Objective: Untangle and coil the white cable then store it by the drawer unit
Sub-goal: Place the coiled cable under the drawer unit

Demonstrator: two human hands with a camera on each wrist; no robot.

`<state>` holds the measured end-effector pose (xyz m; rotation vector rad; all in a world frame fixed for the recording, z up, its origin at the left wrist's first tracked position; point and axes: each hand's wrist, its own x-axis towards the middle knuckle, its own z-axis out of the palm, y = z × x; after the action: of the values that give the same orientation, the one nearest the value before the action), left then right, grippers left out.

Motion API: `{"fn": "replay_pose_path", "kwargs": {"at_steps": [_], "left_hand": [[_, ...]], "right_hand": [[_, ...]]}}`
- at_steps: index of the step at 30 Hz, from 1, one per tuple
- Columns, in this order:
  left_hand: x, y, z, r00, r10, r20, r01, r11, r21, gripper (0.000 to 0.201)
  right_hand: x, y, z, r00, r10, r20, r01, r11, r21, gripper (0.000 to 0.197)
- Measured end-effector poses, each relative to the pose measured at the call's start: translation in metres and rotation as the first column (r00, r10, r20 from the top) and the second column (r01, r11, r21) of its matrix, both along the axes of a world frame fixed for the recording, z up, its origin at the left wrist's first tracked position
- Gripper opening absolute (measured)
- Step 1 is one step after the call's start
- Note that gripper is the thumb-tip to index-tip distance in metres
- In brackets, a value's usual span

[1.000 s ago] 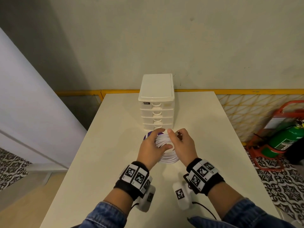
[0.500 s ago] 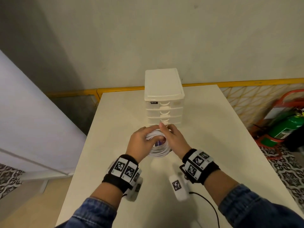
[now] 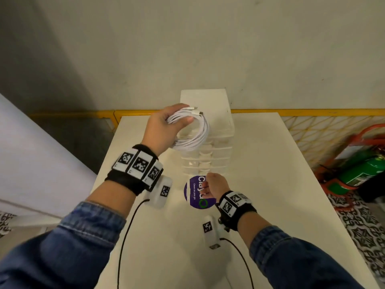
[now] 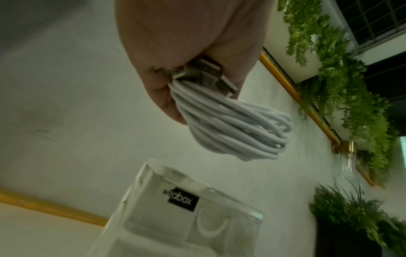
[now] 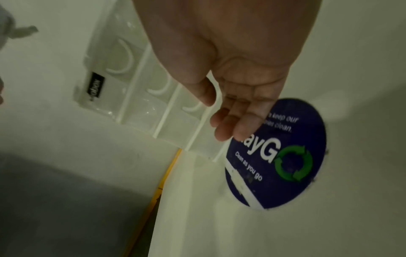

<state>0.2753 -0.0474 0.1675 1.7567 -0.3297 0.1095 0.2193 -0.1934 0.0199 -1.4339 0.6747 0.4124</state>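
The white cable [image 3: 194, 133] is wound into a round coil with both plugs at its top. My left hand [image 3: 166, 126] grips the coil and holds it in the air in front of the top of the white drawer unit [image 3: 216, 113]. From the left wrist view the cable [image 4: 230, 125] hangs from the curled fingers above the drawer unit [image 4: 167, 208]. My right hand [image 3: 212, 187] is low over the table, empty, with relaxed fingers [image 5: 239, 121] in front of the bottom drawers [image 5: 136, 83].
A round purple sticker [image 3: 194, 192] lies on the white table [image 3: 270, 184] right in front of the drawer unit. The table ends at the left by a grey drop. A green extinguisher [image 3: 362, 172] in a red stand is on the floor to the right.
My left hand has lifted the coil from the table up to the top of the drawer unit. My right hand has let go of the coil and stayed low, and the purple sticker is uncovered.
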Motion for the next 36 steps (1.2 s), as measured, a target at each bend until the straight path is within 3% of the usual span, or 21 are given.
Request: {"fn": "replay_pose_path", "kwargs": {"at_steps": [6, 16, 25, 29, 36], "left_hand": [[0.04, -0.022, -0.015, 0.99, -0.067, -0.121, 0.078, 0.993, 0.088, 0.023], [0.051, -0.018, -0.021, 0.974, -0.105, -0.199, 0.138, 0.977, 0.163, 0.013], [0.05, -0.018, -0.022, 0.977, -0.084, -0.195, 0.122, 0.974, 0.191, 0.012], [0.049, -0.018, -0.02, 0.985, -0.063, -0.163, 0.099, 0.97, 0.223, 0.01], [0.049, -0.017, -0.023, 0.993, -0.043, -0.114, 0.074, 0.955, 0.288, 0.011]], "right_hand": [[0.017, 0.013, -0.026, 0.991, -0.135, -0.006, 0.135, 0.986, 0.095, 0.01], [0.02, 0.019, -0.051, 0.915, -0.4, 0.043, 0.389, 0.907, 0.159, 0.023], [0.014, 0.005, -0.049, 0.955, -0.288, 0.069, 0.282, 0.955, 0.092, 0.019], [-0.001, 0.001, -0.051, 0.973, -0.188, 0.132, 0.197, 0.979, -0.06, 0.02], [-0.041, 0.01, -0.058, 0.977, -0.115, 0.182, 0.162, 0.949, -0.271, 0.036]]}}
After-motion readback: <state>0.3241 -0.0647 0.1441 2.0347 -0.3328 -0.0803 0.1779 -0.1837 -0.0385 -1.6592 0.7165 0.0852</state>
